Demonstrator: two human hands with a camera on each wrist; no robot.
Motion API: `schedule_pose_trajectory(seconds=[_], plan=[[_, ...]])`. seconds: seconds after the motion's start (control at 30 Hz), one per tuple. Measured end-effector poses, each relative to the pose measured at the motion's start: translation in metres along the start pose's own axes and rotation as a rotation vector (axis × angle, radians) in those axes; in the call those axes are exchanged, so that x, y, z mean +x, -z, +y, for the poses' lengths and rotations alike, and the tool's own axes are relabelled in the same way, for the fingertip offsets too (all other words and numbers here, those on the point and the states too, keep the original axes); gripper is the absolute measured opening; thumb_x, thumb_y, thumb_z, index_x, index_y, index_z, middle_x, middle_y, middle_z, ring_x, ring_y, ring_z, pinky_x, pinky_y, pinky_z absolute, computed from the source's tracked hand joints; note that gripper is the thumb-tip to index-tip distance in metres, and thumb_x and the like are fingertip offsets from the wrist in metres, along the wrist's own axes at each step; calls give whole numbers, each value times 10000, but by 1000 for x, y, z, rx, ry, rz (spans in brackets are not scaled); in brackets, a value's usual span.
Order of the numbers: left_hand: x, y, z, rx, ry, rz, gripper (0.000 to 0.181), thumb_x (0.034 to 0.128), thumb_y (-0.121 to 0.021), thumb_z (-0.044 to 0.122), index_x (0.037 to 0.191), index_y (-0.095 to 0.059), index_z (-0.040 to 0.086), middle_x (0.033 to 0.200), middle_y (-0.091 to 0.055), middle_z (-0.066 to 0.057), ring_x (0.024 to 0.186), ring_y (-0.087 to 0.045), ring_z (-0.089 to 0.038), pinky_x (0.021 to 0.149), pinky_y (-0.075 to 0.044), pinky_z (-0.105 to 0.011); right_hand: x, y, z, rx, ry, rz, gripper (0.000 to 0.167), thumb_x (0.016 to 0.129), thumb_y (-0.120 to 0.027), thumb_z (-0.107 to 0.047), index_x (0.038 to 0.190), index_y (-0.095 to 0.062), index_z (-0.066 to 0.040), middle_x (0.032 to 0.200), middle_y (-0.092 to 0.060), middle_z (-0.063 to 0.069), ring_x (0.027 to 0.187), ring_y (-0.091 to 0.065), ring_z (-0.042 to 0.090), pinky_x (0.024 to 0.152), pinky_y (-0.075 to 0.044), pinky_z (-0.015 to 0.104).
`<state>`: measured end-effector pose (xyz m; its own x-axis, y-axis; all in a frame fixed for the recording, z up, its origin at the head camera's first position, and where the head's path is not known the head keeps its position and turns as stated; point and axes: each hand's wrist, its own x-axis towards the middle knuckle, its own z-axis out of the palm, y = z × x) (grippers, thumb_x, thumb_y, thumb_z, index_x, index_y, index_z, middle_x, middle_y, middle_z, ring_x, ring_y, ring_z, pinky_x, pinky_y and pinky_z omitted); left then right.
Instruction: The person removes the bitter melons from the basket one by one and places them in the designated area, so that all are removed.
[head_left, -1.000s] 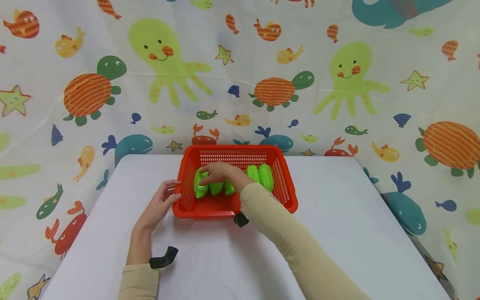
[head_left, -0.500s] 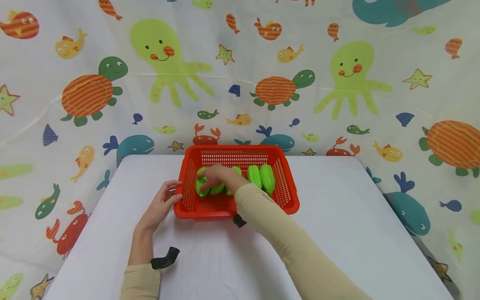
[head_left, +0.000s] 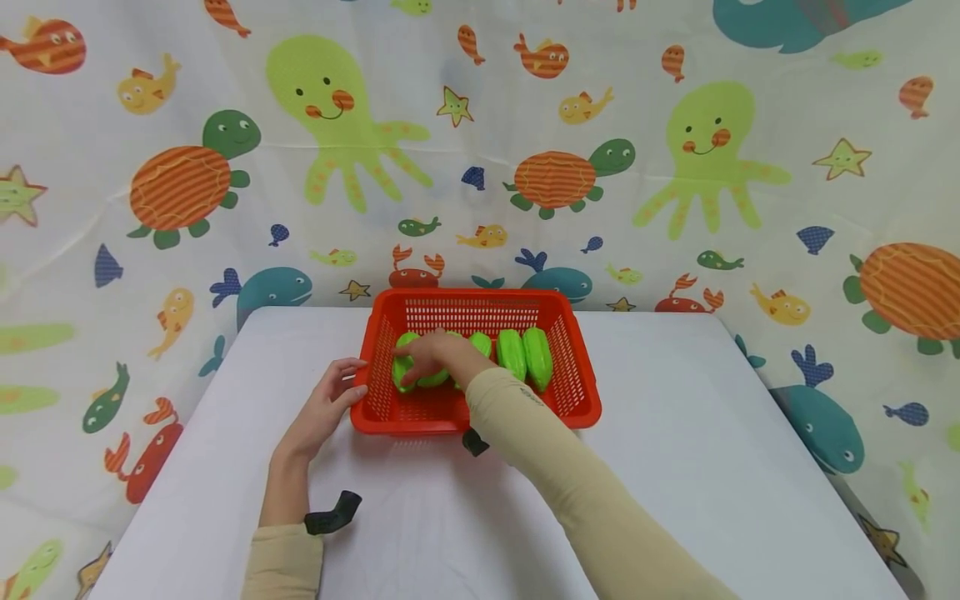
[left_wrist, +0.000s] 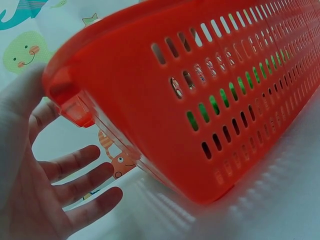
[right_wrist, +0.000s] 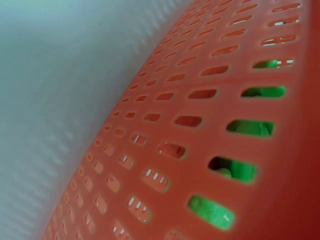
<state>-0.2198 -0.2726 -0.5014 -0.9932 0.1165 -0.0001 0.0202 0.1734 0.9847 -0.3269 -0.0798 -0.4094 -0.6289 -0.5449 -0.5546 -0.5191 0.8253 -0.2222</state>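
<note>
A red slatted plastic basket [head_left: 420, 427] stands on the white table, with a row of bright green, ridged, oblong fruits like star fruit in it. My left hand [head_left: 326, 408] holds the basket's left rim; in the left wrist view the thumb lies against the rim corner and the other fingers spread below. My right hand [head_left: 433, 354] reaches inside, thumb and index finger on the leftmost green fruit [head_left: 401, 375], and partly covers those beside it. Two more green fruits [head_left: 512, 354] lie to its right. In the right wrist view, the basket wall [right_wrist: 170, 120] hides the hand.
Behind the table [head_left: 675, 417] hangs a white cloth [head_left: 480, 83] printed with sea animals. Dark bands are at both wrists, the left band [head_left: 333, 514] near the table and the right one [head_left: 475, 442] by the basket's front wall.
My right hand has lowered slightly onto the leftmost green fruit, its fingers closing in. A middle fruit shows more beside the wrist. The left hand stays at the rim.
</note>
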Motion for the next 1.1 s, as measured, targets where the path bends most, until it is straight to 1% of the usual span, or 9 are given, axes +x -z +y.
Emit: schedule_pose_trajectory(seconds=[0.17, 0.27, 0.4, 0.5, 0.7, 0.83, 0.93, 1.07, 1.1], plan=[[0, -2, 0, 0, -2, -6, 564, 971, -603, 309, 1433, -330, 137, 1479, -371, -137, 1347, -379, -341, 937, -499, -299, 1, -1, 2, 26, -9, -7, 661, 933, -629, -431, 1519, -329, -371, 1521, -406, 25, 1429, -249, 312, 1169, -204, 500], [1, -2, -1, 1, 2, -9, 561, 969, -605, 318, 1429, -333, 147, 1478, -370, -132, 1345, -380, -338, 935, -499, -296, 1, 0, 5, 84, -5, -16, 653, 931, -642, -409, 1513, -352, -355, 1492, -432, 32, 1373, -322, 275, 1137, -286, 478], [2, -2, -1, -3, -1, -12, 546, 968, -607, 316, 1419, -340, 161, 1474, -374, -122, 1342, -384, -331, 925, -505, -296, 1, 1, 9, 157, 32, -18, 622, 942, -641, -371, 1505, -386, -303, 1443, -468, 35, 1267, -416, 212, 1105, -344, 431], [2, -2, 0, -2, -7, -12, 538, 969, -606, 315, 1415, -344, 171, 1469, -379, -112, 1337, -391, -325, 920, -509, -303, 2, 3, 12, 186, 60, 8, 603, 941, -644, -367, 1492, -416, -273, 1433, -480, 33, 1254, -429, 205, 1106, -344, 421], [2, -1, 0, 4, -13, -8, 538, 975, -597, 304, 1424, -337, 163, 1472, -374, -124, 1336, -394, -337, 918, -507, -291, 1, 5, 17, 245, 83, 71, 590, 925, -661, -393, 1467, -461, -271, 1461, -469, 26, 1279, -425, 207, 1096, -357, 413], [2, 0, -1, 1, -20, -16, 528, 988, -577, 274, 1433, -331, 132, 1476, -370, -154, 1344, -377, -357, 915, -494, -236, -1, 5, 21, 298, 93, 91, 579, 920, -666, -397, 1454, -480, -275, 1470, -461, 31, 1290, -420, 214, 1092, -360, 423], [1, 1, -1, 4, -24, -18, 522, 994, -569, 279, 1434, -334, 127, 1475, -372, -153, 1345, -367, -352, 909, -486, -210, -2, 7, 25, 313, 98, 102, 576, 911, -672, -406, 1444, -496, -276, 1455, -473, 35, 1282, -421, 217, 1081, -373, 421], [0, 1, 0, 18, -27, -7, 533, 986, -580, 305, 1432, -336, 147, 1481, -368, -121, 1350, -366, -338, 925, -489, -244, -2, 11, 30, 332, 116, 116, 579, 906, -679, -402, 1439, -505, -259, 1457, -465, 40, 1272, -418, 217, 1071, -377, 392], [-1, 2, 0, 25, -26, -3, 536, 984, -583, 311, 1433, -336, 153, 1486, -364, -110, 1354, -363, -333, 933, -489, -258, -3, 12, 32, 354, 119, 120, 579, 904, -684, -397, 1436, -508, -255, 1455, -465, 37, 1257, -431, 217, 1056, -394, 382]])
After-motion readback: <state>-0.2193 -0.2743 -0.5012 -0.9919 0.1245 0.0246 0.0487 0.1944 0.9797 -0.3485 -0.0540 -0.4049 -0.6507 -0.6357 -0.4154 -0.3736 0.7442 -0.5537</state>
